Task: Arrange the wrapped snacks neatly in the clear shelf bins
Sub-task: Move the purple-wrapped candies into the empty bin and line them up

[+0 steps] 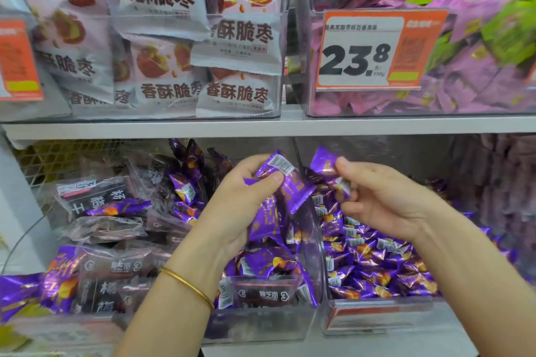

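Here, two bare hands are held up in front of the lower shelf, just above the wall between two clear bins. Several purple wrapped snacks (290, 185) are gripped in the left hand (240, 197), with the fingers curled round them and the thumb pressed on the topmost packet, whose barcode is turned upward. A single purple packet (324, 164) is pinched between thumb and fingertips of the right hand (383, 203), close beside the left hand's bundle. A thin gold bangle (188, 284) is worn on the left wrist.

Below the right hand, the right-hand clear bin (377, 319) is filled with a loose heap of purple snacks (377, 266). The left-hand clear bin (261, 324) is seen to hold a mix: dark packets with white characters (98, 200) are piled to the left and front, and more purple ones are scattered among them.

On the white shelf board (261, 126) above, pale bags printed with red fruit (162, 0) are stacked in one clear bin, and pinkish-purple wrappers (478, 81) are heaped in the next, behind an orange-edged price card (362, 58) marked 23.8.
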The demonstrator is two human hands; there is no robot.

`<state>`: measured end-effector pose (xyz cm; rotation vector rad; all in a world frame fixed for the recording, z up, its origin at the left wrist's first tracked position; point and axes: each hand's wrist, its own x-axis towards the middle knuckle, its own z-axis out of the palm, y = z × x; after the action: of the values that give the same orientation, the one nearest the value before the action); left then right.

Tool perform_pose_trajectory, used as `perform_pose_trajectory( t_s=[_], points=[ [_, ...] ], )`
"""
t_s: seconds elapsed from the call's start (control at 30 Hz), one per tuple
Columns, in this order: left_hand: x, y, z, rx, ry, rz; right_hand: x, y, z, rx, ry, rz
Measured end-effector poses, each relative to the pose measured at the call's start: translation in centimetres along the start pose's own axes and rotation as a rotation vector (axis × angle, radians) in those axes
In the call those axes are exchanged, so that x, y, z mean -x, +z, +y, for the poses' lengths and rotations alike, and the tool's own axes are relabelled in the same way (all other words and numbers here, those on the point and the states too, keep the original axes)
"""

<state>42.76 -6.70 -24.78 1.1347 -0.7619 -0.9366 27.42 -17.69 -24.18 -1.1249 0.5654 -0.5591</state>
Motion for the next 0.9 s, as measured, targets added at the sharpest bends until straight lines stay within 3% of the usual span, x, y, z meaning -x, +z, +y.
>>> perform_pose_trajectory(
  t_s=[0.27,0.4,0.53,0.73,0.9],
  points=[
    [0.2,2.3,-0.8,-0.149,0.248,0.057,0.8,1.9,1.0,-0.1,-0.076,-0.016],
    [0.6,3.3,-1.3,-0.261,0.362,0.118,1.7,2.1,1.0,-0.083,-0.023,-0.058],
    [0.9,4.1,-1.6,-0.289,0.42,0.111,3.0,1.8,0.4,-0.006,-0.008,-0.086],
    [1.3,5.2,-2.2,-0.361,0.51,0.09,3.9,0.8,0.3,-0.128,0.023,-0.2],
    [0.5,4.8,-2.8,-0.513,0.478,0.051,3.5,-1.2,0.2,-0.127,-0.023,-0.155]
  ],
)
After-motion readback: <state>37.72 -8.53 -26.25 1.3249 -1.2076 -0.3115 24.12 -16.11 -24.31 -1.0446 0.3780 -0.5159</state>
